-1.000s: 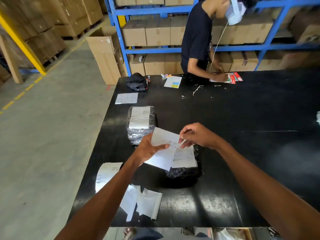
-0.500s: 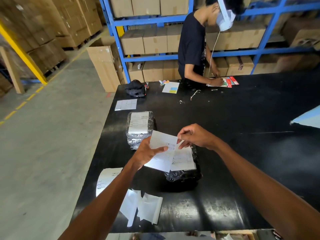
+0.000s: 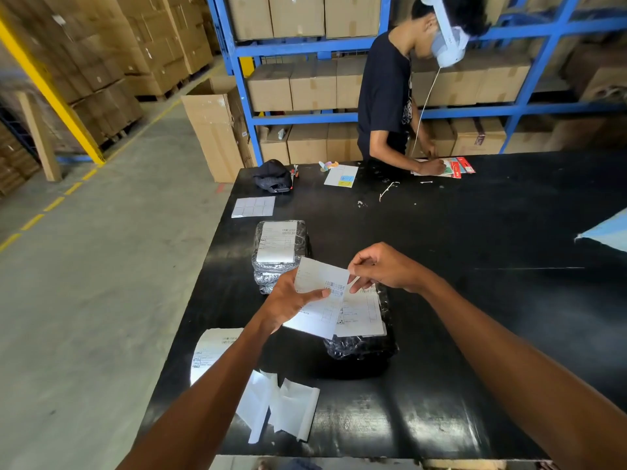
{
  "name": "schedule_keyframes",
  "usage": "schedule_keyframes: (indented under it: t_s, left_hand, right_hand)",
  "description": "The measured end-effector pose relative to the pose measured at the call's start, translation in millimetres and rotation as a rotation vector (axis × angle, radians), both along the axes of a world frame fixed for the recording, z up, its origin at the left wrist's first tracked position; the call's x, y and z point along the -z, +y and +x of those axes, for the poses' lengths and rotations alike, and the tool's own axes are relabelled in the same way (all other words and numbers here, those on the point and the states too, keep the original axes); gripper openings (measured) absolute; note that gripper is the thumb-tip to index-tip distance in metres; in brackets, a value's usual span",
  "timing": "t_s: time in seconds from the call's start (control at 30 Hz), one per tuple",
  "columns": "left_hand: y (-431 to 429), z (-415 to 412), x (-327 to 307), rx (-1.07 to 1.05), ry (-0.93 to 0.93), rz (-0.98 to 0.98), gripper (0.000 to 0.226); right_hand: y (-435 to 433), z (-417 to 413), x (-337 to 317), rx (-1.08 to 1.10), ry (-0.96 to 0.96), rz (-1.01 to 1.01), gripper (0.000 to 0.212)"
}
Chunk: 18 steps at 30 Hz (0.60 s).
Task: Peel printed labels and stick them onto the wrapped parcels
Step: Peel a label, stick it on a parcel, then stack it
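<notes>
A white printed label (image 3: 320,293) with a barcode is held above the black table (image 3: 475,300). My left hand (image 3: 288,300) grips its left side with the thumb on its face. My right hand (image 3: 383,266) pinches its upper right corner. Under it lies a parcel in dark shiny wrap (image 3: 363,347) with a label (image 3: 363,313) stuck on top. A second wrapped parcel (image 3: 281,245), also labelled, lies just beyond my left hand.
Another printed label sheet (image 3: 212,351) lies at the table's left edge. Peeled backing papers (image 3: 281,408) sit near the front edge. At the far side a person works over papers (image 3: 444,166); a black cap (image 3: 273,176) and a blank sticker sheet (image 3: 252,206) lie nearby. Shelves hold cardboard boxes.
Both hands stay on the label over the parcel. The label's face has tilted slightly toward me and my right-hand pinch has shifted along its upper right corner.
</notes>
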<state>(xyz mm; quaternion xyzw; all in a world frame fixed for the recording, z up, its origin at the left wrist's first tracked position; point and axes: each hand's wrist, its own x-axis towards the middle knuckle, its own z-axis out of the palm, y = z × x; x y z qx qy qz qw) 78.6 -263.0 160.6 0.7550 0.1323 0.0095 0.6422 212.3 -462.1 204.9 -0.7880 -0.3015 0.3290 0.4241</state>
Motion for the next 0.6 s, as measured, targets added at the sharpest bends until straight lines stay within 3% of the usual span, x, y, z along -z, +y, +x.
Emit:
schedule_keyframes:
  t_s: [0.23, 0.4, 0.47, 0.53, 0.6]
  left_hand:
    - [-3.7, 3.1, 4.7, -0.007, 0.011, 0.055, 0.040]
    - [-13.0, 11.5, 13.9, -0.310, -0.041, 0.270, 0.069]
    - [-19.9, 15.5, 14.4, -0.346, -0.114, 0.273, 0.051]
    - [-29.4, 17.4, 7.0, -0.230, -0.140, 0.154, 0.026]
    - [-39.7, 16.8, -2.3, -0.127, -0.133, 0.079, 0.027]
  right_hand:
    - [-4.4, 1.9, -3.6, -0.037, 0.002, -0.005, 0.019]
    - [-5.7, 3.0, -5.2, -0.042, 0.057, 0.040, 0.019]
    - [-4.8, 3.8, -4.3, -0.061, 0.075, 0.053, 0.020]
    - [-3.0, 4.0, -3.4, -0.073, 0.080, 0.064, 0.022]
    - [-0.9, 2.8, -3.8, -0.078, 0.089, 0.087, 0.024]
